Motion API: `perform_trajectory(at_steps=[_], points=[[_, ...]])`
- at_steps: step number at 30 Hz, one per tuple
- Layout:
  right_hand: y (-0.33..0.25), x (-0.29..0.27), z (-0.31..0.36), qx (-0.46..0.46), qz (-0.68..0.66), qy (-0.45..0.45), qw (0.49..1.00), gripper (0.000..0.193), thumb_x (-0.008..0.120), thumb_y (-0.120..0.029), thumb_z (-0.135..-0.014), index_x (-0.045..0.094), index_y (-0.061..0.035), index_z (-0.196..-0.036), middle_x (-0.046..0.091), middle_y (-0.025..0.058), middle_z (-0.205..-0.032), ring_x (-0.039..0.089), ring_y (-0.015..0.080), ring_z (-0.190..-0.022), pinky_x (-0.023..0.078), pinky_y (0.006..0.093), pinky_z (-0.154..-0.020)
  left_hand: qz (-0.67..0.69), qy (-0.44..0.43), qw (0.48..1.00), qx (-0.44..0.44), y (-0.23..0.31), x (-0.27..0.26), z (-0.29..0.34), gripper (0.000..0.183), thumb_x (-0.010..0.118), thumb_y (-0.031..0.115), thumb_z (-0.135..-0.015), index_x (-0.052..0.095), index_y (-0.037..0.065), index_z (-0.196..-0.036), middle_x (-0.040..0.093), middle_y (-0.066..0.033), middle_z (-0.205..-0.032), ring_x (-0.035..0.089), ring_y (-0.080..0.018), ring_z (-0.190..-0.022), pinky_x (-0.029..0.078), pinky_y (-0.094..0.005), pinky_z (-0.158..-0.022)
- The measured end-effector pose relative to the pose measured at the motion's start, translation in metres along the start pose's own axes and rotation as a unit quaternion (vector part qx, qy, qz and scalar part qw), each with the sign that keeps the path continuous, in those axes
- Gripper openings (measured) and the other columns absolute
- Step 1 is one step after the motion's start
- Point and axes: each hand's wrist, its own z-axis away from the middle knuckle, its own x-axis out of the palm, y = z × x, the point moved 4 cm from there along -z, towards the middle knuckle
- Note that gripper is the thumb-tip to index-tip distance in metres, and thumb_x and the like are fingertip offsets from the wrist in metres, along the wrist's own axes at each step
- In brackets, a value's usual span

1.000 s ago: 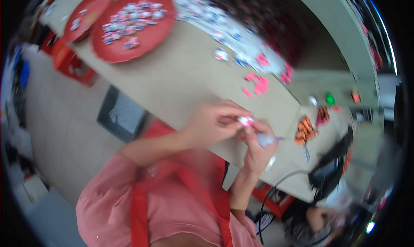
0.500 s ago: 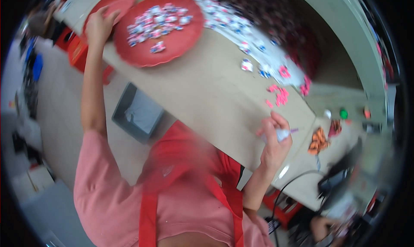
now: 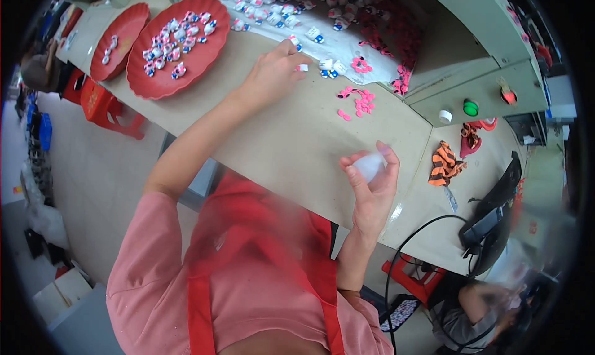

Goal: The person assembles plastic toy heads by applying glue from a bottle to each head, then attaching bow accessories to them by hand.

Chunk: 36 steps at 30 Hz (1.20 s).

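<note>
My left hand point(image 3: 269, 79) reaches over the table, its fingers closed on a small white figure point(image 3: 302, 68), partly hidden by them. Another small figure point(image 3: 295, 43) lies just past the fingertips, and a pair of white and blue figures point(image 3: 330, 67) sits to the right. In my right hand point(image 3: 377, 190), above the near right of the table, is a small white squeeze bottle point(image 3: 370, 165), gripped between thumb and fingers. Small pink bow-shaped pieces point(image 3: 358, 101) are scattered on the table between the hands.
A red scalloped plate point(image 3: 158, 91) with several small figures stands at left, beside another red plate point(image 3: 127, 32) holding a few pieces. More figures cover a white sheet point(image 3: 347, 45) under the green-grey machine point(image 3: 486, 94). An orange striped cloth point(image 3: 444, 164) lies at right.
My left hand has left the far red plate and come right to the small figures. My right hand still holds the bottle, now turned, its purple tip out of sight. The view has shifted.
</note>
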Motion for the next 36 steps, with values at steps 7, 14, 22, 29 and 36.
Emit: perform_trajectory(at_steps=[7,14,22,29,36], points=[[-0.010,-0.015,0.005,0.020,-0.018,-0.006,1.000,0.038,0.060,0.009,-0.075,0.046,0.0018,-0.109,0.060,0.0128,-0.095,0.061,0.0172,-0.086,0.048,0.0260,-0.070,-0.140,-0.139,0.977,0.086,0.006,-0.020,-0.016,0.025,0.068,0.007,-0.067,0.060,0.003,-0.090,0.056,-0.0128,-0.083,0.057,-0.0296,-0.074,0.046,-0.0372,-0.068],[-0.014,0.001,0.000,-0.013,0.002,0.031,0.999,0.034,0.064,-0.004,-0.076,0.052,0.0028,-0.106,0.059,0.0077,-0.088,0.056,0.0099,-0.072,0.045,0.0214,-0.061,0.314,-0.109,0.921,-0.203,0.018,-0.017,0.040,0.021,0.068,0.011,-0.075,0.060,0.001,-0.091,0.061,-0.0043,-0.080,0.061,-0.0137,-0.071,0.048,-0.0267,-0.062],[-0.030,0.020,-0.002,-0.084,0.051,0.053,0.994,0.031,0.064,-0.012,-0.075,0.053,0.0012,-0.102,0.054,0.0027,-0.076,0.049,0.0065,-0.060,0.040,0.0188,-0.056,0.007,0.050,0.996,-0.067,-0.021,-0.034,-0.061,0.037,0.063,0.022,-0.079,0.058,0.000,-0.109,0.063,-0.0171,-0.089,0.062,-0.0268,-0.077,0.048,-0.0355,-0.071],[-0.015,0.016,0.002,-0.042,0.064,0.090,0.993,0.031,0.063,-0.014,-0.075,0.053,0.0012,-0.101,0.054,0.0033,-0.075,0.048,0.0063,-0.058,0.038,0.0176,-0.053,-0.143,0.125,0.972,0.140,-0.158,-0.033,-0.232,0.033,0.052,0.031,-0.082,0.060,0.002,-0.095,0.062,-0.0170,-0.089,0.058,-0.0323,-0.081,0.045,-0.0403,-0.072],[-0.012,-0.012,0.005,-0.029,0.047,0.136,0.989,0.029,0.062,-0.013,-0.076,0.053,0.0010,-0.100,0.053,0.0029,-0.075,0.046,0.0069,-0.057,0.036,0.0180,-0.051,-0.317,0.069,0.942,0.083,-0.112,-0.008,-0.199,0.046,0.048,0.050,-0.080,0.058,0.018,-0.111,0.056,-0.0117,-0.111,0.055,-0.0286,-0.101,0.045,-0.0427,-0.082]])
